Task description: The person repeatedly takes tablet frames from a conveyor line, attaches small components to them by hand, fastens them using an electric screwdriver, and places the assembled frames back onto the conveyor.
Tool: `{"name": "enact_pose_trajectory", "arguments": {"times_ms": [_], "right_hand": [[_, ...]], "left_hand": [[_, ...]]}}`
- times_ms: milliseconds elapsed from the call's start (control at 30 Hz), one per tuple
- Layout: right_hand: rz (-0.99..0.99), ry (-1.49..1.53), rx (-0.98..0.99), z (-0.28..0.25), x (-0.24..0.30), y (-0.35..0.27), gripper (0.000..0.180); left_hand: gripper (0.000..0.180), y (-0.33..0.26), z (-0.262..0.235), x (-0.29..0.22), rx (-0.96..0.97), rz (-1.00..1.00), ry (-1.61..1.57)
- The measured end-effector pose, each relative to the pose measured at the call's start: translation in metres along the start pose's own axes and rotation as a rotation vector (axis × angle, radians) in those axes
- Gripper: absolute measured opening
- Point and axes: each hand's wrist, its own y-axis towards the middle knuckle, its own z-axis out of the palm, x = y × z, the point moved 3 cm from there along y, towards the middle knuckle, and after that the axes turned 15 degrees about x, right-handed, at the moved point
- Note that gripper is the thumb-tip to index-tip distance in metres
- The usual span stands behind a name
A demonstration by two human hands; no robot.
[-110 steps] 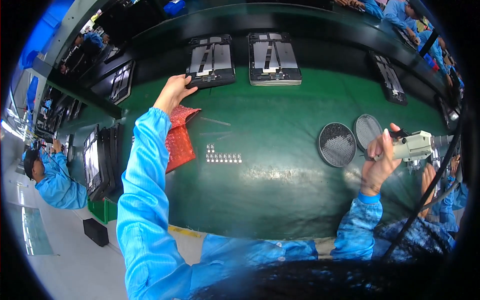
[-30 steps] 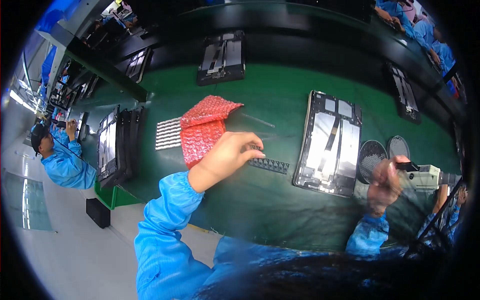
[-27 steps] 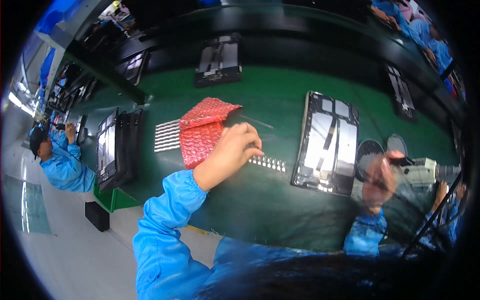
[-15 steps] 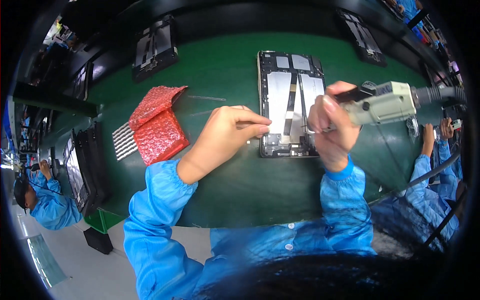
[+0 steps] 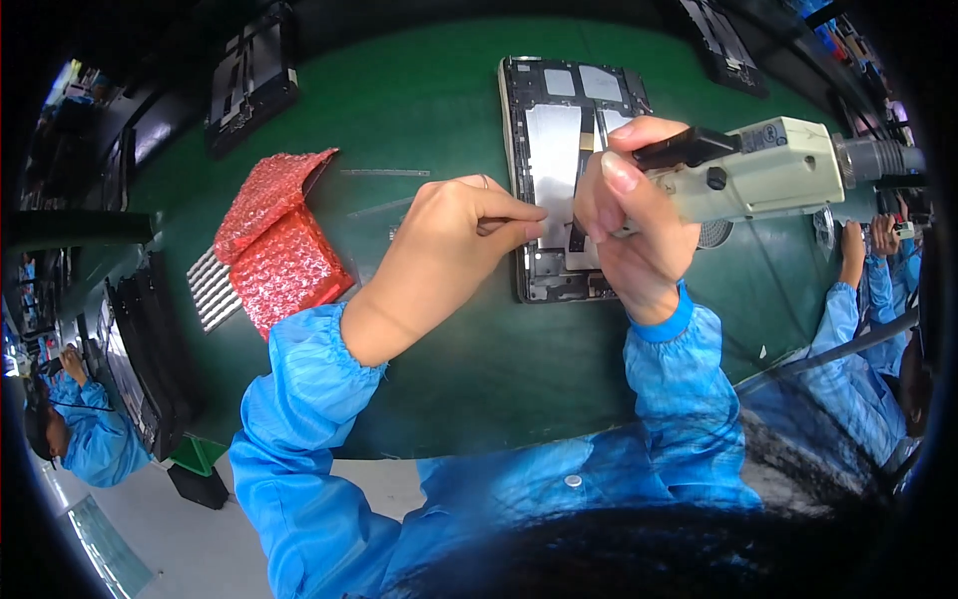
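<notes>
An opened tablet chassis (image 5: 551,180) with silver shielding lies on the green mat (image 5: 449,349) in front of me. My right hand (image 5: 639,225) grips a beige electric screwdriver (image 5: 763,170), its tip hidden behind my fingers over the chassis. My left hand (image 5: 449,245) is pinched shut, fingertips at the chassis's left edge; whatever it pinches is too small to make out.
Red bubble-wrap pouches (image 5: 279,245) and a white ribbed strip (image 5: 212,290) lie to the left. Another dark device (image 5: 251,85) sits at the back left. Dark trays (image 5: 140,359) stand at the mat's left edge. Co-workers in blue sit at the lower left (image 5: 75,429) and right (image 5: 868,290).
My view swung over the chassis. My right hand brought the screwdriver in from the right over the chassis. My left hand moved from the red pouches to the chassis's left edge.
</notes>
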Motion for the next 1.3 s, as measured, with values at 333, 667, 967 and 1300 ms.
{"name": "enact_pose_trajectory", "arguments": {"times_ms": [333, 667, 967, 1300], "right_hand": [[0.011, -0.050, -0.016, 0.018, -0.021, 0.005, 0.025], [-0.032, 0.069, -0.015, 0.016, -0.030, 0.009, 0.022], [0.028, 0.020, -0.027, 0.016, -0.031, 0.008, 0.021], [0.049, -0.036, -0.069, 0.018, -0.033, 0.002, 0.020]], "left_hand": [[0.036, 0.003, 0.006, 0.030, 0.023, -0.128, -0.456], [0.033, 0.002, 0.005, 0.031, 0.069, -0.173, -0.541], [0.033, 0.002, 0.007, 0.032, 0.038, -0.152, -0.493], [0.032, 0.000, 0.009, 0.034, 0.010, -0.114, -0.476]]}}
